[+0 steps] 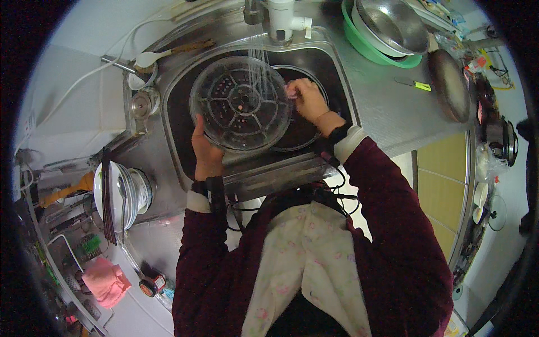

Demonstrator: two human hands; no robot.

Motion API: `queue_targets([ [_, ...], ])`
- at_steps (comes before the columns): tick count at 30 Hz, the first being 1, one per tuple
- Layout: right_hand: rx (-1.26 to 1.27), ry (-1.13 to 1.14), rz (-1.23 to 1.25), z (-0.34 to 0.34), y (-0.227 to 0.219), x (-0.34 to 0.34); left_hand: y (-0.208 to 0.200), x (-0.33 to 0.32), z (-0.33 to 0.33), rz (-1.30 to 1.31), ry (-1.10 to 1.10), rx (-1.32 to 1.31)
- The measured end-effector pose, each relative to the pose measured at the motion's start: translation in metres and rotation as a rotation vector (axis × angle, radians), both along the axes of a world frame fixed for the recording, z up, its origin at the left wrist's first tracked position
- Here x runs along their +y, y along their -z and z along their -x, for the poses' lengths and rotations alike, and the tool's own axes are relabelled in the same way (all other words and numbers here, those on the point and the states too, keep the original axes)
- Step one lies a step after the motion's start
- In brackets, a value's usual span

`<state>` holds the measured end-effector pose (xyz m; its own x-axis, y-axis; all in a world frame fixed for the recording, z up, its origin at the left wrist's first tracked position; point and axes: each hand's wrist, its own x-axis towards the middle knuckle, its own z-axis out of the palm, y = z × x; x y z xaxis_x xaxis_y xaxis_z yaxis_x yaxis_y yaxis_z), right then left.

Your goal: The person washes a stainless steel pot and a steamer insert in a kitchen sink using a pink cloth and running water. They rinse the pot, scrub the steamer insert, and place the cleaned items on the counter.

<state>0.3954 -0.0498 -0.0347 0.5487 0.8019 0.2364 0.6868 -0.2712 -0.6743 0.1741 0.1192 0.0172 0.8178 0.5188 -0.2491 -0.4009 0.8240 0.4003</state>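
Observation:
A clear round plastic tray point(266, 121) with a ring of compartments is held over the sink point(347, 92), under water running from the faucet point(254, 12). Small light bits and drops show on it. My left hand point(208, 153) grips its lower left rim, thumb along the edge. At the tray's right rim, my right hand point(307, 100) is closed around a small pinkish cloth point(291, 89), mostly covered by the fingers. Under the tray, partly hidden, is a dark round vessel with a thin bright rim point(306, 145) in the sink.
A white filter point(282, 19) stands beside the faucet. Metal and green bowls point(393, 25), a yellow-handled knife point(421, 86) and a dark pan point(449, 87) occupy the right counter. Stacked plates point(115, 196) with chopsticks point(106, 191) stand at left, near a pink cloth point(106, 281).

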Motion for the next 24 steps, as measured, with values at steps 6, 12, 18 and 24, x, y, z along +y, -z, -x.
queue_targets([
  [6, -0.065, 0.105, -0.099, -0.014, -0.019, 0.007, 0.0, -0.018, 0.001, 0.042, 0.122, -0.238],
  [12, -0.252, 0.098, 0.22, 0.018, -0.061, 0.045, -0.002, -0.035, -0.03, 0.057, 0.061, -0.161],
  [18, -0.409, -0.074, 0.083, 0.037, -0.075, 0.064, -0.009, -0.039, -0.037, 0.194, 0.18, -0.327],
  [24, -0.531, -0.322, 0.074, 0.075, -0.086, 0.067, -0.012, -0.05, -0.058, 0.358, 0.137, -0.44],
])
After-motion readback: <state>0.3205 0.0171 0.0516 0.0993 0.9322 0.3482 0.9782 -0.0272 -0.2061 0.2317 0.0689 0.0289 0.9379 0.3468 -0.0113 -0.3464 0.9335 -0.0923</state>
